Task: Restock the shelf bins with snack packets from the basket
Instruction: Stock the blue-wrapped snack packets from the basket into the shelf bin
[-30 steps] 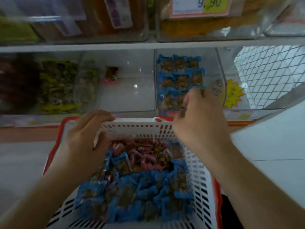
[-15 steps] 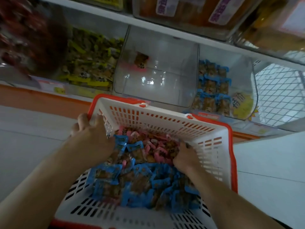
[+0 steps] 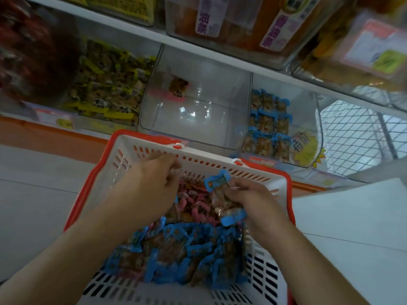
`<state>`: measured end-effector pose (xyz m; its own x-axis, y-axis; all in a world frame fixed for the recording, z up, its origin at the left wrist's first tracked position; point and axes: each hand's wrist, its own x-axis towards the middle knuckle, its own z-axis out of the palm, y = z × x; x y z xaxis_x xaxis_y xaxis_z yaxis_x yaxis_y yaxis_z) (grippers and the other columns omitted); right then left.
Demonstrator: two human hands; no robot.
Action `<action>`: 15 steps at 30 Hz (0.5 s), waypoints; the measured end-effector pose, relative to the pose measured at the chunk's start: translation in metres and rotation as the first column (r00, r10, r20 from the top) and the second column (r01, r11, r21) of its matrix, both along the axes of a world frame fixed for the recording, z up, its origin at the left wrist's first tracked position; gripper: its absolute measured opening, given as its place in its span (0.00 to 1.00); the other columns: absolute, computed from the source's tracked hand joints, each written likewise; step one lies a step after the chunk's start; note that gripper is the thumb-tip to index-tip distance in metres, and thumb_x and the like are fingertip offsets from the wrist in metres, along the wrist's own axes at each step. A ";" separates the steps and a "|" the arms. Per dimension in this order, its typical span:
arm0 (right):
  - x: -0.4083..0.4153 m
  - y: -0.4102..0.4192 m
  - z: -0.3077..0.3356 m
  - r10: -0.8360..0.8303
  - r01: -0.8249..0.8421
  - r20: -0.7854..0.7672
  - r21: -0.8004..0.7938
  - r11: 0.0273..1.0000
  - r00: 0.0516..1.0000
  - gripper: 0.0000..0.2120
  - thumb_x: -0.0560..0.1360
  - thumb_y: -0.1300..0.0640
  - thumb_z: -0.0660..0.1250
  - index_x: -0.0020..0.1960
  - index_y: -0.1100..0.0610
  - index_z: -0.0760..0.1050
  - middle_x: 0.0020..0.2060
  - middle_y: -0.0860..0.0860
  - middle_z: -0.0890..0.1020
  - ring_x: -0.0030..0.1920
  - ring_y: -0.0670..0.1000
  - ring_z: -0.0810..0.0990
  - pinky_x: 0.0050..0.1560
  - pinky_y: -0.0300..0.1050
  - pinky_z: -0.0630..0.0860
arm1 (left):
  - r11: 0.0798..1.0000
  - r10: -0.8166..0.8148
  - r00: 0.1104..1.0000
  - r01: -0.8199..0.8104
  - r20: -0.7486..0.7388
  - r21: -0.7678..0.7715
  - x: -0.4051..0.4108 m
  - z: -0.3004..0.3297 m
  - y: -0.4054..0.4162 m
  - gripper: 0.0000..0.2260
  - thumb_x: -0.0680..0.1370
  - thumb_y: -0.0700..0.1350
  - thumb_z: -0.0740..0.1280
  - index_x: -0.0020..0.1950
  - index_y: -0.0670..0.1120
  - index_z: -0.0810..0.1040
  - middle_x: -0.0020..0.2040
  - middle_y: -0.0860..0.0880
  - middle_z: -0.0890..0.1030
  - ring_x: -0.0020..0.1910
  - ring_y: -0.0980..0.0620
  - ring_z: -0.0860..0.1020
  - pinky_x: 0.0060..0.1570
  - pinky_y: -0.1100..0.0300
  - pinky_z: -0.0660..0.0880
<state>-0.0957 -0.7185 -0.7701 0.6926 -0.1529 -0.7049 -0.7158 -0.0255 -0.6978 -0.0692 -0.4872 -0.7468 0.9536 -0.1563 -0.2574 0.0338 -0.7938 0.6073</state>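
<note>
A white basket (image 3: 123,150) with a red rim sits on the floor, filled with blue packets (image 3: 180,256) at the near end and pink packets (image 3: 193,201) at the far end. My right hand (image 3: 248,203) grips a blue packet (image 3: 222,194) lifted just above the pile. My left hand (image 3: 152,183) reaches into the pink packets with its fingers curled down; what it holds is hidden. On the lowest shelf a clear bin (image 3: 312,119) holds rows of blue packets (image 3: 267,126). The clear bin (image 3: 198,133) left of it holds one pink packet (image 3: 177,88).
A bin of yellow packets (image 3: 105,84) stands further left, beside a blurred dark red one (image 3: 33,53). The shelf above carries bins of orange snacks (image 3: 233,18). A wire mesh panel (image 3: 356,137) closes the right end. Grey floor tiles (image 3: 352,227) surround the basket.
My right hand has risen from the pile holding a blue packet. My left hand moved from the basket's left rim to the pink packets. The view has come closer.
</note>
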 end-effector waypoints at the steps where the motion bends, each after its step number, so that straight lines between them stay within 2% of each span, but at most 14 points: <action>1: -0.003 0.002 0.008 -0.039 0.038 0.018 0.084 0.996 0.999 0.07 0.80 0.66 0.69 0.53 0.60 0.86 0.48 0.58 0.89 0.51 0.60 0.88 0.58 0.59 0.83 | 0.996 -0.005 0.998 0.000 -0.066 -0.085 -0.001 -0.001 -0.007 0.11 0.81 0.53 0.67 0.62 0.55 0.79 0.57 0.58 0.81 0.54 0.57 0.80 0.56 0.57 0.80; 3: -0.010 0.006 0.018 -0.082 0.070 0.061 0.170 0.983 0.995 0.08 0.80 0.65 0.69 0.55 0.62 0.86 0.51 0.61 0.88 0.54 0.62 0.88 0.59 0.59 0.83 | 0.973 -0.052 0.981 0.007 -0.185 -0.232 -0.003 0.001 -0.019 0.14 0.78 0.60 0.68 0.61 0.58 0.79 0.52 0.61 0.83 0.52 0.61 0.81 0.56 0.56 0.81; 4: -0.013 0.008 0.023 -0.091 0.075 0.080 0.188 0.979 0.993 0.08 0.80 0.65 0.70 0.55 0.61 0.87 0.52 0.60 0.88 0.54 0.61 0.88 0.59 0.59 0.83 | 0.956 -0.072 0.975 0.007 -0.211 -0.294 -0.005 0.002 -0.024 0.15 0.77 0.61 0.70 0.61 0.59 0.80 0.50 0.62 0.84 0.51 0.62 0.82 0.55 0.57 0.82; 8: -0.010 0.008 0.030 -0.052 0.028 0.122 0.188 0.982 0.991 0.07 0.80 0.61 0.71 0.54 0.56 0.88 0.51 0.56 0.89 0.53 0.57 0.89 0.57 0.56 0.82 | 0.899 -0.014 0.988 -0.056 -0.156 -0.434 -0.008 0.008 -0.033 0.09 0.78 0.50 0.74 0.57 0.59 0.83 0.48 0.62 0.86 0.49 0.63 0.84 0.51 0.59 0.83; 11: -0.005 0.001 0.029 0.103 -0.119 0.182 0.078 0.990 0.978 0.08 0.78 0.60 0.75 0.55 0.52 0.87 0.51 0.53 0.89 0.54 0.55 0.88 0.58 0.57 0.83 | 0.853 0.093 0.977 -0.178 -0.191 -0.492 -0.005 0.009 -0.032 0.09 0.78 0.45 0.73 0.57 0.56 0.84 0.47 0.59 0.87 0.48 0.61 0.85 0.50 0.58 0.83; 13: -0.002 -0.001 0.027 0.152 -0.157 0.198 0.010 0.988 0.968 0.12 0.76 0.61 0.78 0.58 0.50 0.86 0.51 0.51 0.89 0.54 0.52 0.88 0.58 0.55 0.84 | 0.809 0.131 0.965 -0.237 -0.228 -0.537 -0.002 0.011 -0.033 0.14 0.78 0.43 0.74 0.61 0.56 0.81 0.47 0.57 0.87 0.47 0.59 0.86 0.48 0.56 0.84; 15: 0.002 -0.003 0.026 0.137 -0.138 0.207 -0.009 0.990 0.969 0.12 0.76 0.62 0.78 0.57 0.51 0.85 0.50 0.52 0.89 0.53 0.53 0.88 0.56 0.53 0.84 | 0.769 0.125 0.963 -0.247 -0.240 -0.590 -0.002 0.012 -0.037 0.24 0.75 0.39 0.76 0.66 0.59 0.76 0.49 0.55 0.87 0.47 0.56 0.86 0.46 0.56 0.84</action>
